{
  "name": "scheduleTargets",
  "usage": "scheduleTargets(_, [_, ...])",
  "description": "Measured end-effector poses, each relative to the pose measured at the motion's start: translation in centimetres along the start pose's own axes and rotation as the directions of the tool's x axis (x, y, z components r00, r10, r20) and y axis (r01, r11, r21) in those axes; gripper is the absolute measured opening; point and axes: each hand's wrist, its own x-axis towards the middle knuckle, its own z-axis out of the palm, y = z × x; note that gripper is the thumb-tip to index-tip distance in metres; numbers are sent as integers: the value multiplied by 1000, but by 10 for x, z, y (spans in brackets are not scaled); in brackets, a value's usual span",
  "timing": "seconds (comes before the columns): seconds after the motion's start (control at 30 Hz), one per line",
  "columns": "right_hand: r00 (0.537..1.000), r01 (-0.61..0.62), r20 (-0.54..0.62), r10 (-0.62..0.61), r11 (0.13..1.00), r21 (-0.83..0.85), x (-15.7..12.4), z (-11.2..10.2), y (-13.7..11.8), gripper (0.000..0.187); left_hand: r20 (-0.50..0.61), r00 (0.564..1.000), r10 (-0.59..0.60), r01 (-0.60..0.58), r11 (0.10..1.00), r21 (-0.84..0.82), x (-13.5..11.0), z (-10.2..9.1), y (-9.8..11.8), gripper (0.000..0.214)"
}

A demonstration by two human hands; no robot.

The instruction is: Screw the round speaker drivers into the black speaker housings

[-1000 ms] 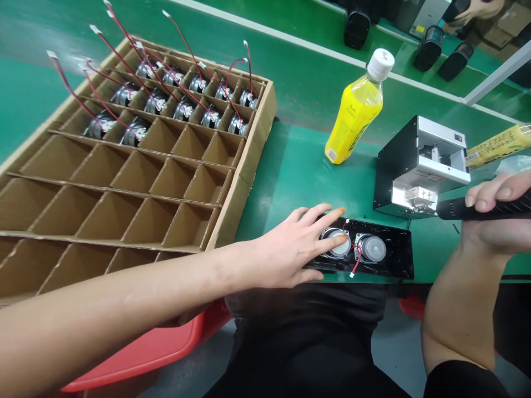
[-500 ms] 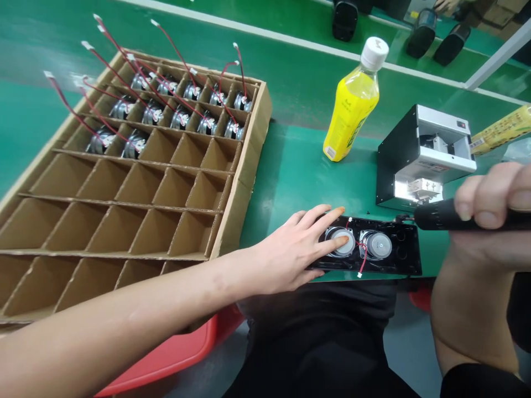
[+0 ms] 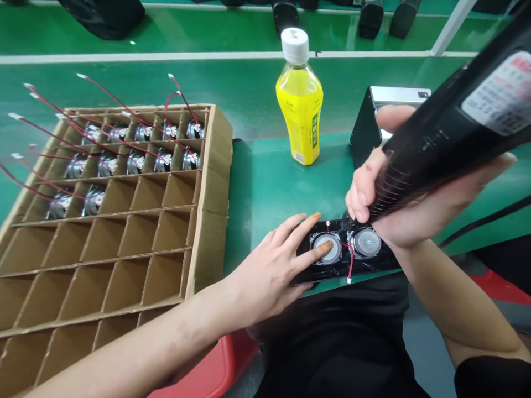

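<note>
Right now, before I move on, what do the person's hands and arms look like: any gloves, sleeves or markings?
The left hand and right hand are bare, with no gloves. The left fingernails look painted orange. The left forearm shows no sleeve; the right forearm is bare up to a black sleeve.

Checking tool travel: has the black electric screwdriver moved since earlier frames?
Yes, leftward: the screwdriver now reaches over the black plastic speaker panel, no longer right of it.
</note>
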Motion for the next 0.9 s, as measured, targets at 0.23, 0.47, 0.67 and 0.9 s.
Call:
scheduleTargets(0.23, [995, 64, -77, -58, 995, 81, -3, 11, 17, 78, 20, 1000, -13, 13, 1000, -6, 0, -3, 1, 74])
scheduleTargets(0.47, [996, 40, -77, -34, 995, 90, -4, 8, 20, 78, 24, 1000, -18, 18, 1000, -7, 0, -3, 2, 75])
scheduleTargets(0.67, [994, -10, -106, 17, 998, 68, -4, 8, 23, 86, 45, 999, -24, 24, 1000, -2, 1, -4, 3, 76])
scheduleTargets(0.9, [998, 26, -63, -20, 994, 107, -4, 11, 37, 75, 25, 1000, -2, 2, 1000, -1, 1, -4, 1, 70])
